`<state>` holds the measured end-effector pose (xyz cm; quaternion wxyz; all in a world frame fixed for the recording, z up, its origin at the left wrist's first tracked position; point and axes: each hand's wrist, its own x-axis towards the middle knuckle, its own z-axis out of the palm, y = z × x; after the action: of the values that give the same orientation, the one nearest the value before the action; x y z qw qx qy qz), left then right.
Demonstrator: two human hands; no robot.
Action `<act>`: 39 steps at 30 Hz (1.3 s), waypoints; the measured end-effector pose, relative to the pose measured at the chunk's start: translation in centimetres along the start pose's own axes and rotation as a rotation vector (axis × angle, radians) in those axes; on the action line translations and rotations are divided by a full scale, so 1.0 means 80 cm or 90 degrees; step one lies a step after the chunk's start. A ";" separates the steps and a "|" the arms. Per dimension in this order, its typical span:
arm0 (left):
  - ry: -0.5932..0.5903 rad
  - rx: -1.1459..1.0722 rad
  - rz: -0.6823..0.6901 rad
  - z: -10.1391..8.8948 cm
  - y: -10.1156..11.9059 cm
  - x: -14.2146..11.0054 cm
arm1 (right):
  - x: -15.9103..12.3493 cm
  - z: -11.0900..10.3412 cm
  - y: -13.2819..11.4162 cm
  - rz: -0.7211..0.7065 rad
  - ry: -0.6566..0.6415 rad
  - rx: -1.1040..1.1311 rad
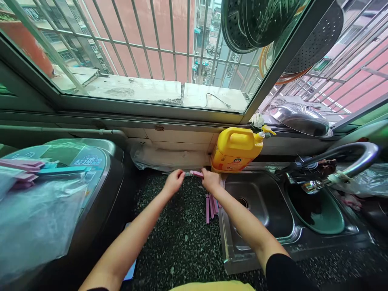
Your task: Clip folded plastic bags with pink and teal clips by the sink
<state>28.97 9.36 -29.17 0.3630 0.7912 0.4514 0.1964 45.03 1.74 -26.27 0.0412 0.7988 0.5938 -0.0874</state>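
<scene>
My right hand [211, 180] is closed on a slim pink strip [197, 173], which looks like a bag-sealing clip; it points left from the fingers, with a paler tip. Just left of that tip, my left hand [175, 180] is closed in a pinch, and whatever lies between its fingers is too small to make out. Several similar pink strips [207, 209] lie in a bunch on the dark speckled counter [178, 234] below my right hand, beside the sink edge.
On the left, a clear plastic bag [42, 226] and more pink and teal strips [62, 170] rest on a dark appliance [117, 178]. A yellow jug [236, 149] stands behind the steel sink [257, 206]. A green basin [329, 216] sits under the faucet [360, 161].
</scene>
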 end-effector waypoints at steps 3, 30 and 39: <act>-0.001 -0.252 -0.023 0.030 0.029 -0.081 | -0.069 0.010 -0.007 -0.014 0.028 0.031; 0.017 -0.420 -0.063 0.005 0.100 -0.305 | -0.327 0.060 -0.035 -0.238 0.336 0.591; 0.021 -0.404 -0.046 0.006 0.091 -0.310 | -0.330 0.060 -0.038 -0.246 0.311 0.608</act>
<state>20.68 -14.51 -23.59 0.5913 0.6184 0.4012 0.3269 34.27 -23.04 -25.92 -0.4801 0.6026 0.6158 -0.1648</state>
